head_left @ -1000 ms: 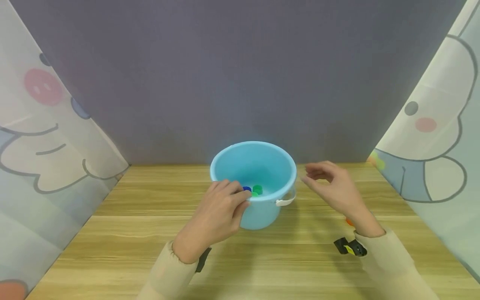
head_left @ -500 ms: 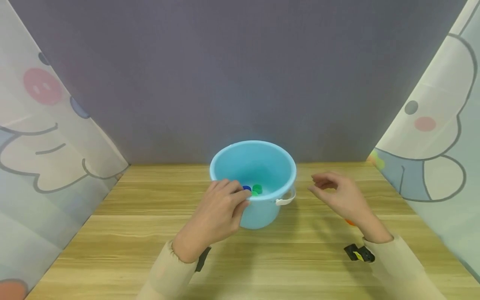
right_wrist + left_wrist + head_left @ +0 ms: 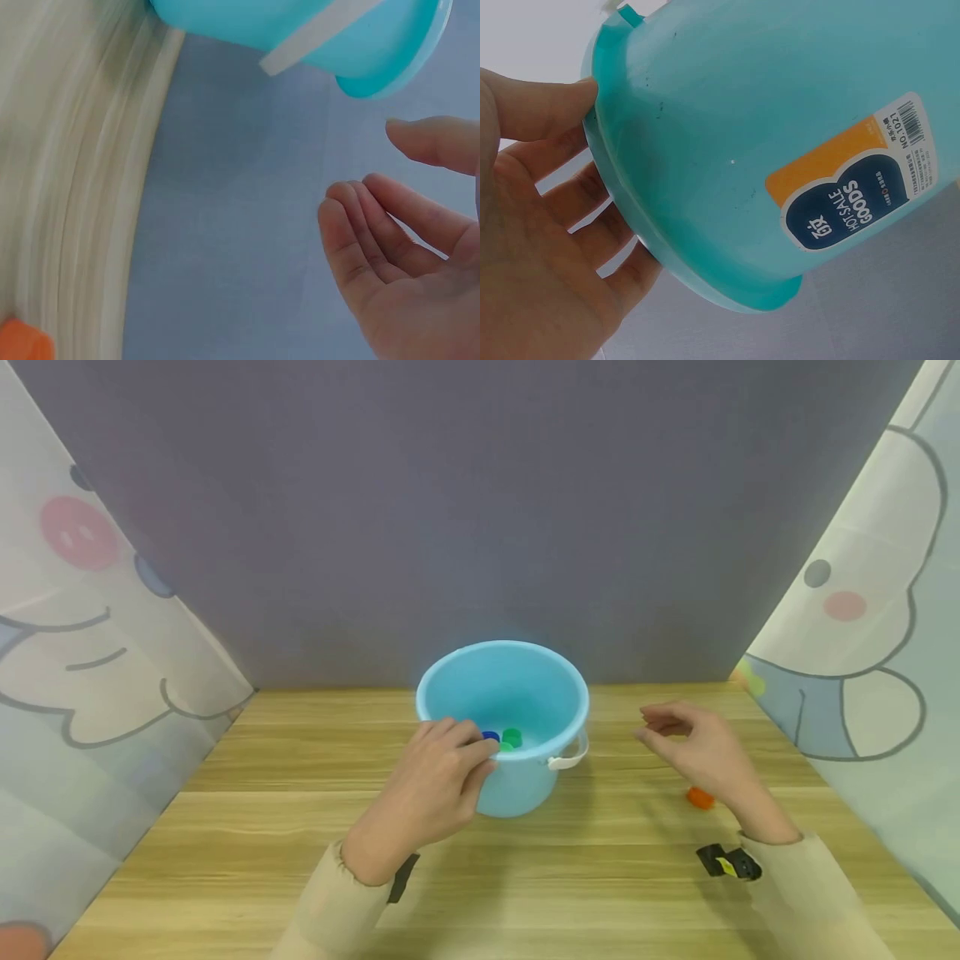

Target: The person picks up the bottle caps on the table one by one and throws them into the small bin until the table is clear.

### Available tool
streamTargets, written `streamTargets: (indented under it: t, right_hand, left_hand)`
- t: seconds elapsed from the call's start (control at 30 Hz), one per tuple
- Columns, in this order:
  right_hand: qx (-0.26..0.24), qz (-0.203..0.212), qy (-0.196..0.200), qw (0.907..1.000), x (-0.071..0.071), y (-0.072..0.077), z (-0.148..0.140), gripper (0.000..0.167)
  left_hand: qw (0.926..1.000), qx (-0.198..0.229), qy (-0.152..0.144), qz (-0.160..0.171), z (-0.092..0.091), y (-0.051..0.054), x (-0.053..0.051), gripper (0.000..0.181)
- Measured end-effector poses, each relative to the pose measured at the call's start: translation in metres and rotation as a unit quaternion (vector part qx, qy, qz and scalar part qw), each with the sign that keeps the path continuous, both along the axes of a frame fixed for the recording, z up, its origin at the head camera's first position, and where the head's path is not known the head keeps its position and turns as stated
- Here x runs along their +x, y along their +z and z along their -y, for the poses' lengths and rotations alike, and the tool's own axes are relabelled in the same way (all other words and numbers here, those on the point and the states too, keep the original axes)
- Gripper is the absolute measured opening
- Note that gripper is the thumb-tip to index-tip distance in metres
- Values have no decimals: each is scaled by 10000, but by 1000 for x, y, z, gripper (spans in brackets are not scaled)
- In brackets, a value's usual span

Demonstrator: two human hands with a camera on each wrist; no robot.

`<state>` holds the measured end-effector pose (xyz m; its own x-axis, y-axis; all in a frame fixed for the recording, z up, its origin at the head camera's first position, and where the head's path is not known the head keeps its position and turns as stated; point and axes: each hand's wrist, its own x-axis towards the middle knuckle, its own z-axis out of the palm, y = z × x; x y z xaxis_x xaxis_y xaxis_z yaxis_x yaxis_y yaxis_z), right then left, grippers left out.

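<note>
A light blue plastic bucket [image 3: 517, 789] stands upright on the wooden table. At its near left rim, my left hand [image 3: 431, 781] grips the edge, and the left wrist view has the thumb outside with the other fingers reaching over the rim. Inside, on the bottom, lie a blue bottle cap [image 3: 491, 737] and two green caps [image 3: 512, 737], partly hidden by the near wall. To the right of the bucket, my right hand [image 3: 697, 747] hovers above the table, holding nothing, fingers loosely bent and thumb apart. Below that wrist lies an orange cap-like piece [image 3: 701, 798].
The bucket's white handle [image 3: 570, 762] hangs on its right side. A grey panel [image 3: 480, 527] rises behind the table [image 3: 300, 860]. Cartoon-printed sheets [image 3: 847, 635] flank both sides. Black wrist devices [image 3: 729, 862] sit under the sleeves.
My right hand has moved right, away from the bucket, and the orange piece has come more into view beneath it. The left hand keeps its grip on the rim.
</note>
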<state>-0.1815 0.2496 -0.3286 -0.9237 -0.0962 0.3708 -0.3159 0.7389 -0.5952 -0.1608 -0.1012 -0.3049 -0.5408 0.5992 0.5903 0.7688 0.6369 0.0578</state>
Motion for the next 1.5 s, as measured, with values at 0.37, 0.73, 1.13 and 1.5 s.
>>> streamTargets:
  t: [0.37,0.73,1.13,1.5]
  right_hand:
    - [187,327,-251,9990,-1,5,-24,42]
    - [604,501,-420,9960,-7,2,-48,53]
    - [975,1039,-382,9891,-14,-8,-70,54]
    - [1332,1466,-449,9792,-21,-22,-92,60]
  left_hand:
    - [10000,52,-12,-41,0,-1,-1,14]
    - [10000,-3,21,-27,1,-1,0,13]
    - [10000,-28,34,-84,3,-1,1,12]
    - [10000,-27,37,-77,3,-1,2,13]
